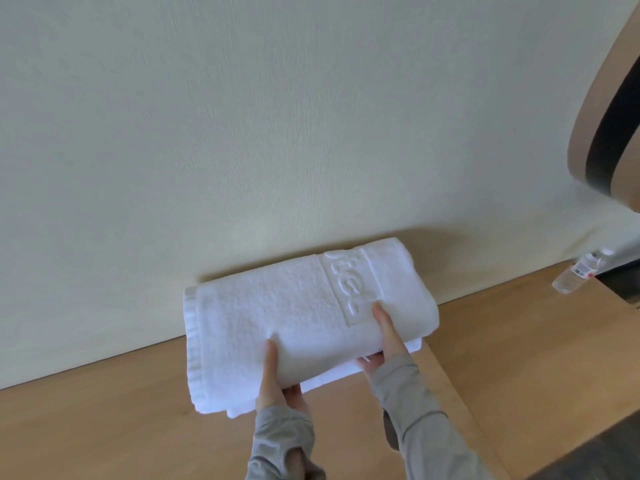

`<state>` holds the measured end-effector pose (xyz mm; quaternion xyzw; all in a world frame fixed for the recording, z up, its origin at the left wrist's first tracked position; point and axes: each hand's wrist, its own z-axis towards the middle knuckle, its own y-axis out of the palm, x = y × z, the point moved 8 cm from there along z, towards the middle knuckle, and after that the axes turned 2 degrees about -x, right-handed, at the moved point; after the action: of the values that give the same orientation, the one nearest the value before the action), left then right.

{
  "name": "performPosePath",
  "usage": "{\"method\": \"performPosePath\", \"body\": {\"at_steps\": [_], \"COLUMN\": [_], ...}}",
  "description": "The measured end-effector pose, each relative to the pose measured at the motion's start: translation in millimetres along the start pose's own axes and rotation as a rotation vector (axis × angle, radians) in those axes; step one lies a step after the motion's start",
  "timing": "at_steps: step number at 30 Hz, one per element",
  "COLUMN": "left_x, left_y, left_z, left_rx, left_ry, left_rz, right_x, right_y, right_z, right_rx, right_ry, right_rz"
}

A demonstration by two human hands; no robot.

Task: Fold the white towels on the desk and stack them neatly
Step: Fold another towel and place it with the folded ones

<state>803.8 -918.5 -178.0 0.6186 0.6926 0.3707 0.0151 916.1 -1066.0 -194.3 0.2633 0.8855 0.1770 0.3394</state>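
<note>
One folded white towel (294, 306), left hand (277, 382) and right hand (384, 344) pinching its near edge, thumbs pressing on top.

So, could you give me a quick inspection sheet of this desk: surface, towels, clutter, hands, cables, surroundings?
Surface: wooden desk, set against the wall.
Job's things: folded white towel in several layers, with an embossed band on top; whether it is one towel or more, cannot tell.
Clutter: clear bottle at the far right.
Hands: left hand and right hand both grip the towel's near edge, thumbs on top.
Cables: nothing seen.
Surroundings: cream wall; round brown-and-black object at upper right, cut off.
</note>
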Motion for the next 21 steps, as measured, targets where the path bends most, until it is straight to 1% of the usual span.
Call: {"method": "performPosePath", "body": {"at_steps": [1, 3, 5, 6, 8, 9, 11, 13, 14, 16, 18, 21], "left_x": [6.2, 30.0, 68.5, 87.2, 111.4, 118.5, 128.4, 129.3, 127.9, 125.6, 127.7, 123.8], "left_y": [-5.3, -28.6, -58.9, -66.9, -62.9, -53.8, -28.0, -8.3, -3.5, 0.0, 3.8, 13.1], "left_z": [0.5, 4.3, 8.4, 11.0, 17.8, 23.0, 30.1, 30.9, 32.0, 35.6, 37.5, 37.1], "left_rx": [0.012, 0.090, 0.194, 0.203, 0.113, 0.053, -0.044, -0.056, -0.043, -0.011, 0.015, -0.004], "left_ry": [0.008, 0.073, 0.201, 0.238, 0.200, 0.166, 0.158, 0.178, 0.189, 0.212, 0.292, 0.361], "left_rz": [0.005, 0.104, 0.277, 0.363, 0.549, 0.651, 0.842, 1.039, 1.100, 1.122, 1.068, 1.036], "right_x": [-4.6, -21.5, -51.6, -68.6, -95.4, -102.7, -110.0, -113.9, -114.9, -116.8, -122.7, -136.4], "right_y": [-2.9, -12.8, -31.8, -40.0, -46.0, -42.9, -32.7, -24.5, -21.2, -15.9, -11.7, -11.8], "right_z": [-1.0, -4.1, -5.1, -4.4, 2.4, 6.9, 15.3, 22.3, 24.8, 27.3, 26.1, 22.2], "right_rx": [0.014, 0.047, 0.127, 0.158, 0.151, 0.119, 0.062, 0.042, 0.034, 0.016, -0.004, 0.000], "right_ry": [0.023, 0.025, -0.053, -0.096, -0.122, -0.104, -0.059, -0.054, -0.060, -0.081, -0.117, -0.205], "right_rz": [-0.064, -0.185, -0.317, -0.384, -0.495, -0.546, -0.670, -0.794, -0.834, -0.861, -0.863, -0.862]}}
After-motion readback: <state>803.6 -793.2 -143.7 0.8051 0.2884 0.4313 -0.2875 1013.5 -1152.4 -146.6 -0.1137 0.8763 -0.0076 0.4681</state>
